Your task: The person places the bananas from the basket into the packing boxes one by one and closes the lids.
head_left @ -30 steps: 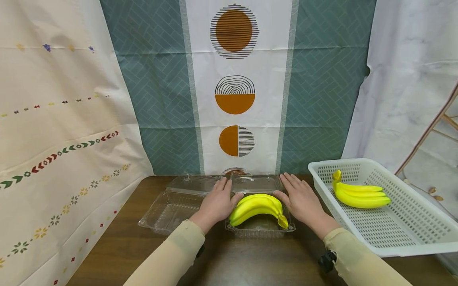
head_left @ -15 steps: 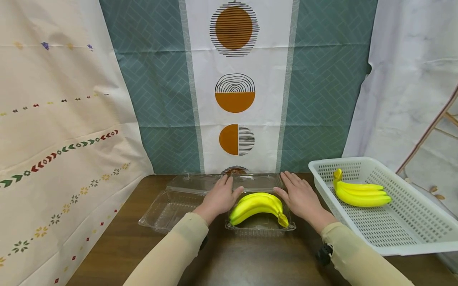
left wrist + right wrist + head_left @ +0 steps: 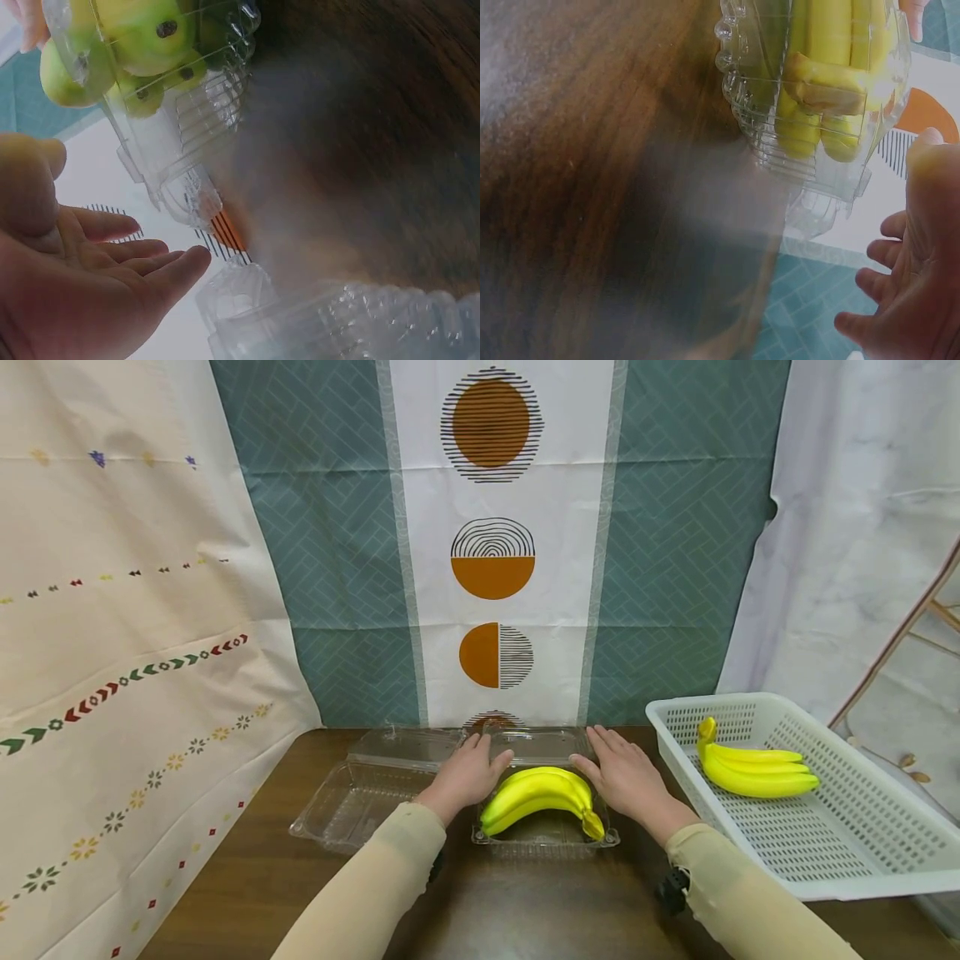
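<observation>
Two hands, both mine, flank a bunch of yellow bananas point(image 3: 536, 793) lying in a clear container point(image 3: 543, 852) on the brown table point(image 3: 510, 914), as seen in the head view. My left hand point(image 3: 467, 774) and my right hand point(image 3: 626, 778) have fingers extended and thumbs spread inward, holding nothing; whether the fingertips touch the folded-back lid point(image 3: 536, 743) behind the fruit, I cannot tell. Visible markings are pictorial: orange and black-lined discs point(image 3: 492, 560) on the teal-and-white cloth point(image 3: 675, 568) behind, and coloured chevrons and flowers on the cream cloth point(image 3: 112, 527) at left. A second clear container point(image 3: 356, 802), lid also back, stands left of the first, partly hidden by my left hand and left sleeve point(image 3: 367, 877). At right, a white perforated basket point(image 3: 832, 887) contains another banana bunch point(image 3: 761, 774). In the left wrist view, my left fingers lie apart from the near container wall; green banana tips point(image 3: 154, 45) with dark ends show there, partly through the ribbed plastic, and more clear plastic point(image 3: 360, 322) fills the lower edge. In the right wrist view, my right fingers are spread beside the same container, apart from its wall, which stands before the bananas' brownish stem point(image 3: 829, 82).
</observation>
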A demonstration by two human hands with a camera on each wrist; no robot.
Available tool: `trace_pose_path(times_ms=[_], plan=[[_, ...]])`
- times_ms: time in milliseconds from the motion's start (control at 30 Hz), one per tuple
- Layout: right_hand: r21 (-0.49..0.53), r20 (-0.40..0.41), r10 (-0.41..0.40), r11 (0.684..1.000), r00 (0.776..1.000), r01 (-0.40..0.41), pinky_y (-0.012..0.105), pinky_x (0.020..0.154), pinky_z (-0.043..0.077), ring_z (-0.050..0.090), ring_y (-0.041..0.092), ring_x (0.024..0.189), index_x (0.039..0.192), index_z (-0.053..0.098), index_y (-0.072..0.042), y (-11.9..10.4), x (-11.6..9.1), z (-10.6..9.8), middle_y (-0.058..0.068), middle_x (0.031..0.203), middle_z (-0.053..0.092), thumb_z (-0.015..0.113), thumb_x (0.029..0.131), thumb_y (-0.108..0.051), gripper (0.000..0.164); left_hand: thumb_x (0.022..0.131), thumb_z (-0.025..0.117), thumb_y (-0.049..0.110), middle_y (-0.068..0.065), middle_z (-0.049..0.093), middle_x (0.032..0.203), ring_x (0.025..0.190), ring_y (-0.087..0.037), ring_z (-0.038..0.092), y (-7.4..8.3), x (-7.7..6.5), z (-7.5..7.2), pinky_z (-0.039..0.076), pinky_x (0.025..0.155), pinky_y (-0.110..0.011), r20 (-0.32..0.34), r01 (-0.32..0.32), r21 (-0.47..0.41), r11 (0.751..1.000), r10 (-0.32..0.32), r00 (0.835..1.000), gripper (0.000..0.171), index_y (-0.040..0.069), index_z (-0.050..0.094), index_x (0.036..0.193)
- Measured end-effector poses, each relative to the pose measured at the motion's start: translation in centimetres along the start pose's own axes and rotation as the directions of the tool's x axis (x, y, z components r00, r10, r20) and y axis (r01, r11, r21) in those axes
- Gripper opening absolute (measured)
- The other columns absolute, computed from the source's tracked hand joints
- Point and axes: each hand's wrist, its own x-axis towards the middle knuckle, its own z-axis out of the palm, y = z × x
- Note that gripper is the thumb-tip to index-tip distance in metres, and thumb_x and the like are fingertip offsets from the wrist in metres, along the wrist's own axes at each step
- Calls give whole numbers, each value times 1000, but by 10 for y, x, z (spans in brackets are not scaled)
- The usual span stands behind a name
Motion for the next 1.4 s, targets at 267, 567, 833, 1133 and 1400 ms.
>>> trace_pose_path(times_ms=[267,567,833,1133,1400], plan=[[35,40,14,999,999,-15,68,128,28,34,51,159,167,36,10,0,2,0,31,172,37,52,117,-46,77,119,39,56,-25,33,175,162,-44,33,-4,5,3,30,129,-62,26,27,-87,996,-25,999,79,-3,34,171],[82,118,65,994,991,-75,66,129,25,29,52,161,169,31,9,-1,3,2,32,174,30,45,118,-53,81,119,40,56,-25,36,174,160,-44,36,-6,6,3,32,128,-61,46,65,-135,989,-59,997,80,-4,33,170],[83,128,80,992,989,-91,66,129,26,31,52,160,169,31,9,-1,4,5,32,173,32,43,118,-55,83,118,41,57,-25,39,172,159,-45,39,-6,7,3,34,127,-62,66,107,-184,977,-96,993,81,-4,31,171],[183,175,91,975,980,-123,69,127,26,29,54,160,170,28,10,0,4,5,33,173,31,37,117,-62,89,118,39,60,-24,39,173,158,-45,40,-9,12,8,35,126,-62,95,125,-177,976,-110,989,84,-3,30,172],[197,215,111,968,970,-155,72,126,25,26,56,160,171,26,9,3,6,7,34,174,29,35,116,-66,93,118,42,58,-23,37,174,158,-44,40,-8,9,9,35,126,-61,103,128,-222,967,-108,989,83,-3,29,172]])
